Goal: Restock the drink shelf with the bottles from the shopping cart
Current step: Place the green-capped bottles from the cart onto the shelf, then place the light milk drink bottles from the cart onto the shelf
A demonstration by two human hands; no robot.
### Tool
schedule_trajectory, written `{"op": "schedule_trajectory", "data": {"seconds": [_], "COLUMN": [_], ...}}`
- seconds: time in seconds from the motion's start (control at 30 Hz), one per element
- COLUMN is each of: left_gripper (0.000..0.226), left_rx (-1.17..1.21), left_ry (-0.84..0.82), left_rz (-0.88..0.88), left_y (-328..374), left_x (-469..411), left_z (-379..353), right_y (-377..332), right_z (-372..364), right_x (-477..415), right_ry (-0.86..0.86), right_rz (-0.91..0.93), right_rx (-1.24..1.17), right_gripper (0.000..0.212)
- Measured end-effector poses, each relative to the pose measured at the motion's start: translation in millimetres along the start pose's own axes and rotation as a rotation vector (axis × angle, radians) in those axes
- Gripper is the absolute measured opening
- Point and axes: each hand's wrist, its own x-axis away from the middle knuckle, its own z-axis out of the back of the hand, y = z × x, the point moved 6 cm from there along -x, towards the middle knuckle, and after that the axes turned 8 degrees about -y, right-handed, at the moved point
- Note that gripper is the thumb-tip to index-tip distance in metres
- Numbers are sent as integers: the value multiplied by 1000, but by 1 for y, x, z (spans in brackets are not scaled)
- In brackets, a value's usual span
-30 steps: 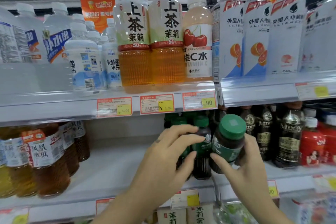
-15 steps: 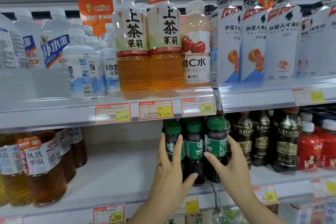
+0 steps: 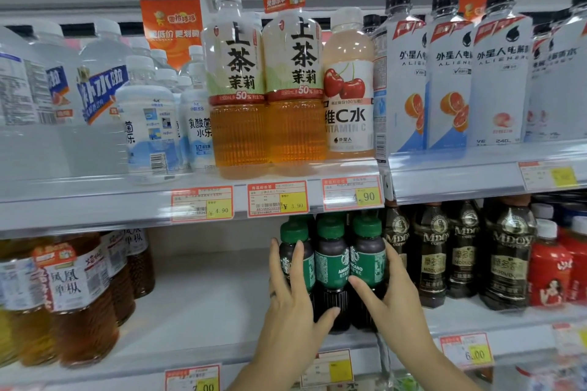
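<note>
Three dark coffee bottles with green caps and green labels stand side by side on the middle shelf (image 3: 203, 320). My left hand (image 3: 292, 298) is wrapped around the left coffee bottle (image 3: 293, 259), fingers up its side. My right hand (image 3: 386, 294) grips the right coffee bottle (image 3: 368, 259) from its right side, thumb across the front low down. The middle coffee bottle (image 3: 330, 263) stands between them, touching both. More green caps show behind this front row. The shopping cart is out of view.
Black-labelled coffee bottles (image 3: 435, 260) stand directly right of my right hand, then red bottles (image 3: 549, 276). Brown tea bottles (image 3: 73, 298) fill the shelf's left end, with bare shelf between. The upper shelf (image 3: 95, 203) holds water, tea and white drink bottles, with price tags (image 3: 278, 198) on its edge.
The right hand has brought a tilted green-capped bottle down and stood it upright at the right of the row. Both hands have pushed the three bottles further back on the shelf.
</note>
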Motion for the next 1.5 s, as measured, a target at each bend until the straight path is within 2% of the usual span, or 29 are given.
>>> {"op": "schedule_trajectory", "data": {"seconds": [0.17,0.3,0.4,0.5,0.57,0.63,0.77,0.87,1.03,1.17,1.27,1.4,1.5], "left_gripper": [118,118,117,112,97,74,37,26,27,33,29,34,33], "left_rx": [2,29,64,78,40,11,-48,-91,-70,-4,16,93,141], "left_ry": [21,12,-19,13,111,202,337,314,200,162,122,51,42], "left_rz": [-1,-13,-15,-53,-134,-181,-133,86,656,1120,1435,1627,1710], "left_y": [2,4,0,-7,-15,-32,-89,-150,-245,-285,-302,-327,-344], "left_x": [-3,-7,-5,12,32,57,129,209,383,527,610,688,728], "left_z": [-3,-5,-2,8,22,37,57,58,50,35,19,-22,-51], "right_y": [-2,2,-7,-36,-56,-73,-94,-99,-89,-87,-77,-54,-22], "right_z": [4,4,10,6,-14,-47,-130,-211,-360,-461,-525,-591,-629], "right_x": [7,7,14,29,41,52,83,121,215,302,367,449,507], "right_ry": [126,81,167,253,168,-3,-317,-545,-1052,-1354,-1572,-1784,-1894], "right_rz": [-1,-43,5,231,394,486,514,476,287,225,176,142,169], "right_rx": [397,324,299,313,285,236,113,45,38,96,176,249,374], "right_gripper": [83,87,80,54,39,29,20,21,28,31,36,44,40]}}
